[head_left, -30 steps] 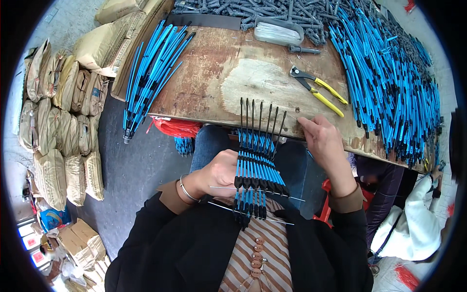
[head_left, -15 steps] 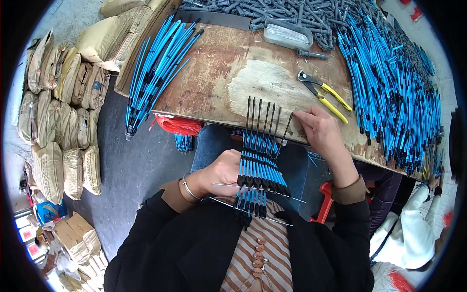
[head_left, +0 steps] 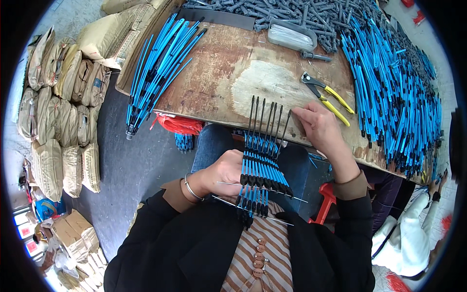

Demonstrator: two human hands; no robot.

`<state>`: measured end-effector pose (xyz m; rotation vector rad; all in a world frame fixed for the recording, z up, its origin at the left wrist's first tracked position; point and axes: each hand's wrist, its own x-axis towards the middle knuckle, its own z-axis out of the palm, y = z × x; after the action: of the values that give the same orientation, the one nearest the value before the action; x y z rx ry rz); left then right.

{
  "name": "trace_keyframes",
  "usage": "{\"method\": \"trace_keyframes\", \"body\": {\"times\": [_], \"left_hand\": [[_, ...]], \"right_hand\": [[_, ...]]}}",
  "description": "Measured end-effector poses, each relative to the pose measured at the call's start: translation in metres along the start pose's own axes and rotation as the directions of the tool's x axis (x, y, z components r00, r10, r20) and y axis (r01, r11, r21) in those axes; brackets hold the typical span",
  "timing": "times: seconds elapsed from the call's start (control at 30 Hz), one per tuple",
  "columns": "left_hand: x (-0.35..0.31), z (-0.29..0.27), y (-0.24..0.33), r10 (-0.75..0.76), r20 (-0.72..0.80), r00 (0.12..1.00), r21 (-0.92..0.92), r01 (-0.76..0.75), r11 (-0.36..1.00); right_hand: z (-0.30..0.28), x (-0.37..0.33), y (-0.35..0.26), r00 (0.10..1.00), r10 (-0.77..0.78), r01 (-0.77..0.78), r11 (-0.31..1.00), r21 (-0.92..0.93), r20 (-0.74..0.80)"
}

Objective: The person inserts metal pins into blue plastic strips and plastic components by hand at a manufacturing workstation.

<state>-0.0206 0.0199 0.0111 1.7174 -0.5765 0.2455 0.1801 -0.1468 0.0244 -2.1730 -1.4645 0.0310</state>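
Left hand [head_left: 227, 168]: we see it grasping the slat assembly [head_left: 263, 167], left side.
Right hand [head_left: 320, 125]: at the slat assembly's rightmost rod tip [head_left: 290, 113]; pinch, we cannot tell.
Pliers [head_left: 336, 98]: beyond the slat assembly, rightward.

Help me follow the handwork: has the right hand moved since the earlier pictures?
Yes. Against the yellow-handled pliers, the right hand has moved left and slightly up the picture.

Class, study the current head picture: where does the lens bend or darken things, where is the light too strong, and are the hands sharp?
Head view: black surrounds the round image, and the wooden table's near edge bows; head view: patches near the cardboard box at lower left look washed out; head view: left hand and right hand look fairly sharp.
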Motion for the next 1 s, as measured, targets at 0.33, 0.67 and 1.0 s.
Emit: {"method": "trace_keyframes", "body": {"times": [0.33, 0.67, 1.0], "left_hand": [[0.0, 0.001, 0.0, -0.025, -0.013, 1.0, -0.001, 0.025, 1.0], [0.002, 0.005, 0.0, -0.012, -0.047, 0.999, 0.024, 0.013, 1.0], [0.003, 0.003, -0.001, -0.017, -0.025, 1.0, 0.032, 0.018, 0.999]], "right_hand": [[-0.024, 0.028, -0.017, 0.886, -0.167, 0.271, 0.943, -0.193, 0.432], [-0.03, 0.018, -0.01, 0.896, -0.114, 0.155, 0.986, -0.063, 0.429], [-0.028, 0.015, -0.007, 0.919, -0.114, 0.137, 0.99, -0.034, 0.378]]}}
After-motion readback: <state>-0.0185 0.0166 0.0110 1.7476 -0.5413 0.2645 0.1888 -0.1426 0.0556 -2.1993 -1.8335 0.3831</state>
